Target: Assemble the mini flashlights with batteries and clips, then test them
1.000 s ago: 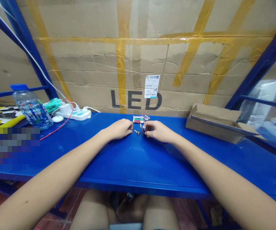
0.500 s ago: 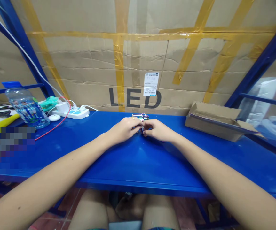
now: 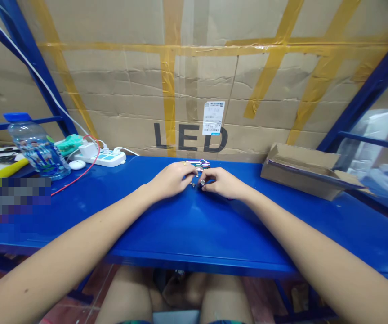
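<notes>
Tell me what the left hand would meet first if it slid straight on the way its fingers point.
Most likely the small silver metal cylinder pinched in the right hand, just ahead of the left hand. The bundle of slim coloured tubes lies slightly farther back; depth is unclear.

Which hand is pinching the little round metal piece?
The right hand: it pinches the round piece, while the left hand rests on the blue table beside it.

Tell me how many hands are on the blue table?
2. The left hand rests mid blue table, fingertips by tiny metal pieces. The right hand lies just beside it, pinching a small silver part. No other hands show.
</notes>
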Available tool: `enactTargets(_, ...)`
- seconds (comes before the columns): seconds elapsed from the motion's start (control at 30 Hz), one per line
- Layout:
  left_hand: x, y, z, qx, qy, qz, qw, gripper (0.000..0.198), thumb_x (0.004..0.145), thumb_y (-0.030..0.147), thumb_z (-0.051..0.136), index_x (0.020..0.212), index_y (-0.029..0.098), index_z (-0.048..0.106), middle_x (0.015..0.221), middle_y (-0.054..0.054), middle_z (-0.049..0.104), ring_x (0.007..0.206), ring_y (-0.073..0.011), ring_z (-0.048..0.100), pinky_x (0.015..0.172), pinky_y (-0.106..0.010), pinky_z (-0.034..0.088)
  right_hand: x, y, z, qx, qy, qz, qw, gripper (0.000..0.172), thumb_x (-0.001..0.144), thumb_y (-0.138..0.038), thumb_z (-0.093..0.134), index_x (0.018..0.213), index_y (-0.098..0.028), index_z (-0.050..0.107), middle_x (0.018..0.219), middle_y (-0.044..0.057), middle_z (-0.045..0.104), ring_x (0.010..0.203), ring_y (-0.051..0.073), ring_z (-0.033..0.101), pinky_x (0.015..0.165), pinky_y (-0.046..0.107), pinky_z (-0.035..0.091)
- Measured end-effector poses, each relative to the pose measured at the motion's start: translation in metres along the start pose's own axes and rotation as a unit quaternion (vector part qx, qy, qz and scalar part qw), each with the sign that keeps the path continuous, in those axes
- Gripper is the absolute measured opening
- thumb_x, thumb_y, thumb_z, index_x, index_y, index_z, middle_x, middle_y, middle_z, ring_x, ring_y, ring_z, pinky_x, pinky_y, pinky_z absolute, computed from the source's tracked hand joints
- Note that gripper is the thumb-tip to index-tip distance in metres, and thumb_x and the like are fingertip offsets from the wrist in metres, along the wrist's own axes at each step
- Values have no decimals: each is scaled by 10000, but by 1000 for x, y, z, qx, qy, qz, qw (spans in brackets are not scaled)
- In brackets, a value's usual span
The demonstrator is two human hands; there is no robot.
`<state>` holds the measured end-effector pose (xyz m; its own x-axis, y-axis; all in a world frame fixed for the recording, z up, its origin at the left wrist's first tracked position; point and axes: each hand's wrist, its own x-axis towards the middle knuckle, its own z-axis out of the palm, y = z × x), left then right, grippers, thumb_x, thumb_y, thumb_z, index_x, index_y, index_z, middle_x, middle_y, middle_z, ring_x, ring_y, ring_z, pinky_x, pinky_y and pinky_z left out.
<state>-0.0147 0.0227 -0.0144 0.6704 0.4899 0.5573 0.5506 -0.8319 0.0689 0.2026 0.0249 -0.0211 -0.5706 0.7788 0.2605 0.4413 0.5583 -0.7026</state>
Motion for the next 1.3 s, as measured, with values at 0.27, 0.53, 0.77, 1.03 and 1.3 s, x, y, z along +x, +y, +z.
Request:
enactTargets(0.27,-1,-11,9,42,-119,-37,991,260,929,169,481,1060,175,706,1048,-99,693,1006,-250,630,878,-382,501,0,-5,-1,-29,-7,2,1000,157,705,-84,604,812,-177,673,875,27,722,853,191,659,829,329,499)
enactTargets(0.53,3,-19,19,62,-162,-72,982,258,922,154,473,934,171,730,951,-115,675,936,-251,627,788,-339,476,0,-3,-1,-31,-4,16,999,144,716,-85,610,811,-179,664,864,25,712,855,187,653,821,324,496)
enactTargets(0.77,3,-14,4,45,-180,-146,972,75,899,194,553,864,160,611,878,-86,681,804,-230,633,660,-309,442,1,-2,-1,-32,-2,17,999,126,715,-101,614,801,-184,654,853,19,702,847,184,642,810,320,488)
enactTargets(1.03,2,7,2,-78,16,12,997,124,953,170,515,1003,169,629,979,-57,709,919,-181,656,834,-318,509,0,-1,-1,-10,8,33,999,113,697,-119,619,795,-174,622,835,21,683,821,200,625,784,333,474)
enactTargets(1.3,1,7,15,-55,11,77,995,204,996,202,448,1022,178,649,1013,-79,705,944,-180,664,840,-322,531,0,-2,-2,-11,16,40,999,93,684,-129,630,764,-172,616,828,19,688,827,204,622,778,331,462)
